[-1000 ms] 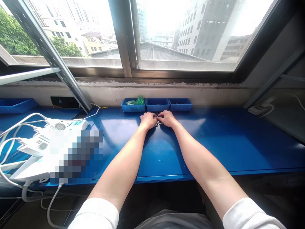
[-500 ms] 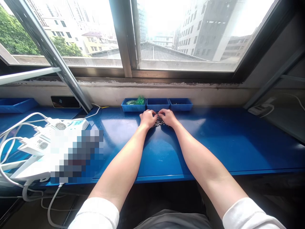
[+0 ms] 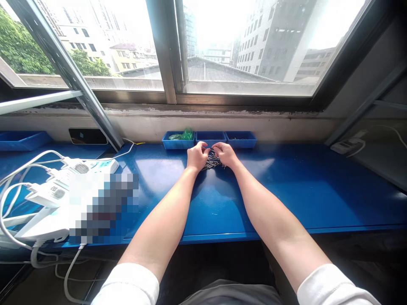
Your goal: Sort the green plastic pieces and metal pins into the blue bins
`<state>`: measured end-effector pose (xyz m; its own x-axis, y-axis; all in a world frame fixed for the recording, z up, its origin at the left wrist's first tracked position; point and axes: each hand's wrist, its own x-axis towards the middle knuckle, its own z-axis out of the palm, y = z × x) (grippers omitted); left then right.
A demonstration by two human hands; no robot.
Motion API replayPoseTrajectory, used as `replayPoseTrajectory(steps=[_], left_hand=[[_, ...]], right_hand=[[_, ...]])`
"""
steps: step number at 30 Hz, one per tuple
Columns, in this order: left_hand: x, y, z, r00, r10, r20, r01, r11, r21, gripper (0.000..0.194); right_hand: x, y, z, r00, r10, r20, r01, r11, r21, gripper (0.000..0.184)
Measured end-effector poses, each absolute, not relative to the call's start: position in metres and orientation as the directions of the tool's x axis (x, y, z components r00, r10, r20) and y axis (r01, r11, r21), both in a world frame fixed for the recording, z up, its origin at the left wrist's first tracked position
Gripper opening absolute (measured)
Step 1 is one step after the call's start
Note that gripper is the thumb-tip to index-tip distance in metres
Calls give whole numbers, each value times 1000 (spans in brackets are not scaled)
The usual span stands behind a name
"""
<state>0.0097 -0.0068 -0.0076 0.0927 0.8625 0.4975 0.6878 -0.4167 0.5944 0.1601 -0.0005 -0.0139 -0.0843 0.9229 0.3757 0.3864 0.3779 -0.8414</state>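
Note:
A pile of thin, dark and silvery metal pieces [image 3: 212, 161], perhaps screws, lies on the blue tabletop [image 3: 219, 203]. My left hand [image 3: 197, 156] is at the pile's left edge, its fingers curled and thumb drawn in. Opposite it, my right hand [image 3: 225, 155] bends over the right edge with thumb and fingertips close together. The fingertips of both hands are near each other above the far side of the pile. Whatever sits between them is too small to make out. Just beyond the hands stands the middle blue bin [image 3: 210, 145].
A left blue bin [image 3: 178, 145] holds a green plastic bag [image 3: 187, 134]; small dark pieces lie in the right bin [image 3: 241, 144]. Chargers and cables crowd a white power strip [image 3: 106, 165] at left. A metal shelf post [image 3: 98, 114] and a phone [image 3: 88, 136] stand behind.
Both hands have shifted slightly away from me toward the bins and lifted a little at the fingers. More of the metal pile shows between and below them.

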Motion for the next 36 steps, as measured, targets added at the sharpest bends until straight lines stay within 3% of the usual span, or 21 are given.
replayPoseTrajectory(steps=[5,10,13,17,23,30,36], left_hand=[[10,-8,-5,155,850,504,677,-462,572,22],[12,-6,-6,154,838,524,683,-473,556,22],[12,-5,-7,159,843,514,692,-467,551,23],[12,-4,-9,122,849,514,706,-438,556,24],[9,-2,-12,33,879,476,749,-337,571,25],[8,1,-16,45,875,483,753,-348,559,26],[9,0,-14,50,886,461,762,-332,556,26]], right_hand=[[159,1,-13,-67,936,344,306,348,-886,20],[159,-5,-5,-42,942,332,117,335,-935,31],[160,-9,-2,-89,936,341,90,348,-933,37],[165,-5,-3,25,927,375,194,364,-911,38],[180,6,-8,278,822,497,573,274,-773,28],[185,10,-10,323,873,365,719,24,-695,66],[184,10,-10,284,919,271,704,-8,-710,84]])
